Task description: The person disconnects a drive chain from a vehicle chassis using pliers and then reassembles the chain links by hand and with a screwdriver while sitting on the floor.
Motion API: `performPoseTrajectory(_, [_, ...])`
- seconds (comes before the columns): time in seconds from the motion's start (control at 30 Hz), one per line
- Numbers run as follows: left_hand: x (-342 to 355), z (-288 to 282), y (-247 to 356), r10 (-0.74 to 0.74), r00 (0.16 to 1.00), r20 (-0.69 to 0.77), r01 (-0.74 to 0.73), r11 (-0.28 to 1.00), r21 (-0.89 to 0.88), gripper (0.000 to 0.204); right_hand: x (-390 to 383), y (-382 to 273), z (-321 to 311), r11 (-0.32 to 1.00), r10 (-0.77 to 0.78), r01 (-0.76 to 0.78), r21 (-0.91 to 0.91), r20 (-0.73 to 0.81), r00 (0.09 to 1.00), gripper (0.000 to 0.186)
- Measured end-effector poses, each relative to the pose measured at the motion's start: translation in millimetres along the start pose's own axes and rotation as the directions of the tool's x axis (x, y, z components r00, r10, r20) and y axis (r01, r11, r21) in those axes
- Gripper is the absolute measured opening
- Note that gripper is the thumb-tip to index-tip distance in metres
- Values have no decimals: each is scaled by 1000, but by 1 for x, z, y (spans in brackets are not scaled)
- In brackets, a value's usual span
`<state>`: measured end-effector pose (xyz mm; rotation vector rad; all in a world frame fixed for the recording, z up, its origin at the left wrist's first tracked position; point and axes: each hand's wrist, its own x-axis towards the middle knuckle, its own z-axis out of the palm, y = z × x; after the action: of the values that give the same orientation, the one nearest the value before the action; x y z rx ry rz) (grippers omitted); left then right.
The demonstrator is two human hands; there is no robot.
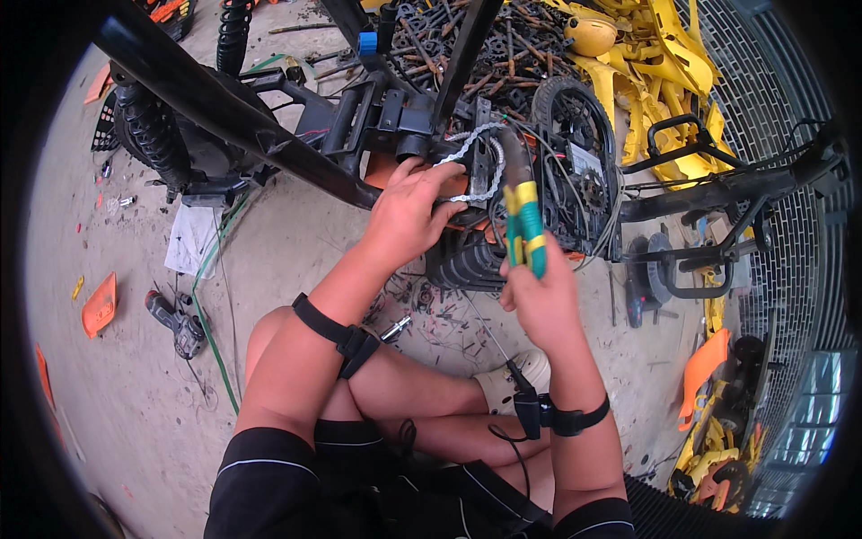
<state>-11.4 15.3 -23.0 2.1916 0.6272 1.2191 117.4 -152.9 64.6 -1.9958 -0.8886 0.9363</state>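
My left hand (415,216) reaches to the black metal frame (314,171), fingers bent over a silver chain-like strand (496,171) that loops to the right of it. Both ends of that loop run in under my fingers, so the grip itself is partly hidden. In my right hand (543,292) is a pair of pliers (523,225) with green and yellow handles. Its dark jaws point up and away, beside the right side of the loop; whether they touch it I cannot tell. An orange panel (382,169) shows behind my left fingers.
A spoked wheel (579,117) stands right of the frame. Behind lie a heap of rusty metal parts (440,45) and yellow plastic panels (682,54). A power tool (175,323) and a green hose (202,323) lie on the left floor. Another black frame (709,198) extends at right.
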Motion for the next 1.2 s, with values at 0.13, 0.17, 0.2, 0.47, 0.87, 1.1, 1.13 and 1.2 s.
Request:
performPoseTrajectory(0.13, [0,-1,2,1,1000,1,-1,1000,-3,54,6,1,-3,994,59,-58,-88,14,998,38])
performPoseTrajectory(0.17, [-2,-1,-1,20,1000,-17,-21,1000,-9,55,0,-13,-7,994,103,-104,32,34,994,38])
performPoseTrajectory(0.2, [-4,-1,-1,12,1000,-13,-12,1000,1,54,-7,-25,-8,975,154,-162,152,60,986,38])
performPoseTrajectory(0.47, [3,-2,6,-4,1000,15,4,1000,5,54,-1,7,1,986,133,-130,-108,24,991,30])
performPoseTrajectory(0.87, [3,-2,5,4,1000,-5,-4,1000,-2,53,-7,-6,9,980,189,-192,46,52,981,43])
performPoseTrajectory(1.1, [3,0,-3,154,987,-52,-154,988,-5,27,-21,-25,1,958,1,-2,288,4,1000,40])
performPoseTrajectory(1.13, [3,2,-5,200,978,-51,-200,980,6,23,-19,-23,0,961,26,-27,274,6,1000,39])
performPoseTrajectory(1.2, [2,4,-6,205,977,-64,-206,979,3,19,-16,-22,0,964,50,-49,262,2,999,38])
